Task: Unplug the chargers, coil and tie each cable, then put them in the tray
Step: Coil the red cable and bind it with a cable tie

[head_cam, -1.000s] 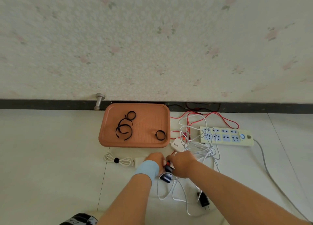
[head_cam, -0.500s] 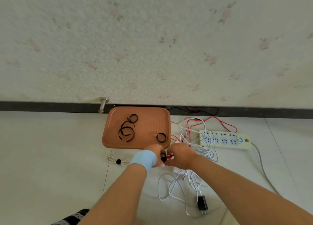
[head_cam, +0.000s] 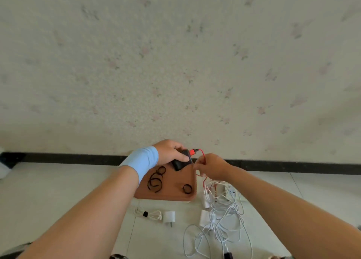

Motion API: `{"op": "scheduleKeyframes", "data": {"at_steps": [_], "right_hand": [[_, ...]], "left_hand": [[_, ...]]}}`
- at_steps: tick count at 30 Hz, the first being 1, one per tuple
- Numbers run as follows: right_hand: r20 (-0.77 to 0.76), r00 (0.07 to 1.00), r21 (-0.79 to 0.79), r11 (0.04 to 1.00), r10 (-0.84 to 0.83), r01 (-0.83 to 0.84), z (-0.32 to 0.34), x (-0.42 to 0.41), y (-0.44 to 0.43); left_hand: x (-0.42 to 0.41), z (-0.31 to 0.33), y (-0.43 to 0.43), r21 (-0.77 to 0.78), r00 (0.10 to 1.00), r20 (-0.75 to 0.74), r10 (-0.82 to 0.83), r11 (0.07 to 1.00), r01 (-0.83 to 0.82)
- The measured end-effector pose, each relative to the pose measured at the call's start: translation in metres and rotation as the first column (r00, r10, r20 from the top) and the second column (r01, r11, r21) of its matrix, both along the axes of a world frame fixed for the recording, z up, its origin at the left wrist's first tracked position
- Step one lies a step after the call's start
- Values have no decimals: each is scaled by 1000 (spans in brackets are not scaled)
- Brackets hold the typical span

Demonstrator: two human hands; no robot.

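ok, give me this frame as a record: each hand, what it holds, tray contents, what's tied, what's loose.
left hand: grips the black charger, seen over the tray's far edge
right hand: pinches the red cable just right of the charger
red cable: plugged into the black charger, trails down right of the tray
tray: orange; holds only black ties, no charger
tied: one coiled white cable on the floor, near side of tray, beside a white charger
loose: tangle of loose white cables on the floor, right of tray
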State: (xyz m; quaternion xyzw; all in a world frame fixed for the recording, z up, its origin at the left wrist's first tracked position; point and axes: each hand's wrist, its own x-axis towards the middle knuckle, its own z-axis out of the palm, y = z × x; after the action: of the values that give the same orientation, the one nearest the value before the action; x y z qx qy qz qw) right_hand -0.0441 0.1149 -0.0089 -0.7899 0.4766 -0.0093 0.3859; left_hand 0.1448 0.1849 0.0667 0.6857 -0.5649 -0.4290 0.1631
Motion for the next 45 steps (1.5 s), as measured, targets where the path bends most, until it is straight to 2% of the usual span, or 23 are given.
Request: {"op": "scheduleKeyframes", "data": {"at_steps": [4,9,11,14,15,16,17,19,21,22,24,27,30,32,36,38,39,41,43,45], "right_hand": [[26,999,2,1000,-20,20,53,-10,0],[97,993,20,998,-64,62,103,-28,1],[83,995,52,997,-58,54,117,-35,-3],[6,999,90,995,-47,46,126,-50,-5],[5,998,111,992,-59,58,126,-54,-3],[27,996,142,986,-86,81,128,-55,-2],[70,990,170,980,-121,108,130,-55,0],[178,965,158,973,-193,166,136,-48,0],[265,933,124,968,-244,218,145,-35,0],[296,922,109,967,-251,228,150,-29,1],[351,905,84,971,-239,224,158,-17,4],[431,891,6,988,-141,154,166,-5,8],[451,893,-82,995,-15,58,172,-3,9],[461,887,-84,996,32,8,175,-6,10],[519,854,-13,1000,27,-24,179,-12,10],[534,845,28,1000,-16,1,179,-15,8],[512,859,38,999,-30,13,178,-17,6],[394,919,41,999,-18,2,171,-25,3],[198,980,49,998,30,-41,163,-34,-1],[-12,997,84,994,75,-73,158,-43,-3]], "left_hand": [[6,62,16,-71,914,-389,115,986,-154],[4,101,31,-174,771,-623,133,937,-303],[-2,110,31,-180,636,-762,125,902,-393],[-13,131,26,-164,374,-925,62,824,-542],[-16,139,23,-159,310,-950,36,800,-578],[-19,146,21,-162,294,-955,28,783,-600],[-21,150,19,-183,341,-939,49,769,-613],[-27,150,16,-252,569,-805,168,771,-585],[-33,144,16,-256,769,-581,267,837,-484],[-37,140,16,-221,812,-509,286,868,-444],[-43,139,15,-154,827,-442,347,879,-452],[-50,135,8,-162,886,-271,376,889,-428],[-59,128,4,-142,906,-252,340,913,-382],[-61,127,1,-178,923,-222,314,918,-355],[-63,129,-3,-214,897,-299,325,893,-395],[-66,132,-5,-266,852,-395,344,845,-464],[-66,134,-6,-289,799,-480,362,795,-534],[-60,144,-9,-315,641,-665,383,635,-706],[-45,152,-7,-270,449,-820,356,451,-851],[-32,157,-1,-234,341,-880,331,321,-918]]}}
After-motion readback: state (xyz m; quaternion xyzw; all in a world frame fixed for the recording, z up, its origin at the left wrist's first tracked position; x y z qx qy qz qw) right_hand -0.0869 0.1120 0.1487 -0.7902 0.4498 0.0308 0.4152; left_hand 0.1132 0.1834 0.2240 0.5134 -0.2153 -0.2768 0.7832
